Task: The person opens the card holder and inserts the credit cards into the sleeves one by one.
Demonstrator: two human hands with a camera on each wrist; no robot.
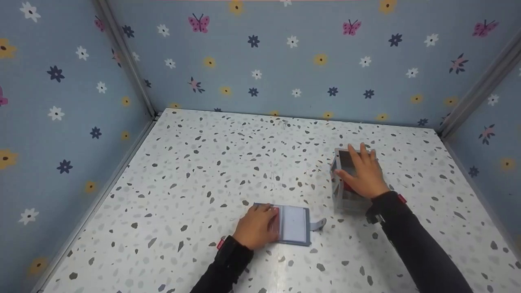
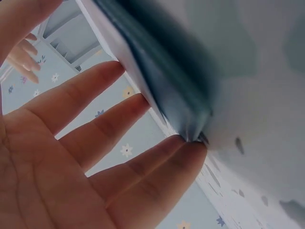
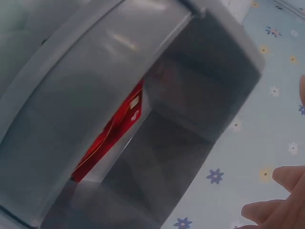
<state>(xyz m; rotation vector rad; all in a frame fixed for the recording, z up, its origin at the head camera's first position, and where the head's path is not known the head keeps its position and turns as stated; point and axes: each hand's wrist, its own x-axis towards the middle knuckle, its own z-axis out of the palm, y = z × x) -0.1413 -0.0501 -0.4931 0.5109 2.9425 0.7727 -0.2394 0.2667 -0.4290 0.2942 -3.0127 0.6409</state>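
Observation:
A grey-blue card holder (image 1: 294,224) lies unfolded on the table, clear sleeves showing and a strap (image 1: 319,224) sticking out to its right. My left hand (image 1: 253,228) rests over its left half, beside a red card (image 1: 276,223) that it partly covers. In the left wrist view, fairly straight fingers (image 2: 102,131) touch the edge of the holder (image 2: 162,81). Fingers spread, my right hand (image 1: 366,175) is over a grey open-topped box (image 1: 338,195); contact is unclear. Inside that box, a red card (image 3: 112,133) with a chip leans against one wall.
The white speckled tabletop (image 1: 195,179) extends around both objects. Blue panels (image 1: 268,73) with flowers and butterflies enclose it at the back, left and right, joined by grey corner posts (image 1: 126,57).

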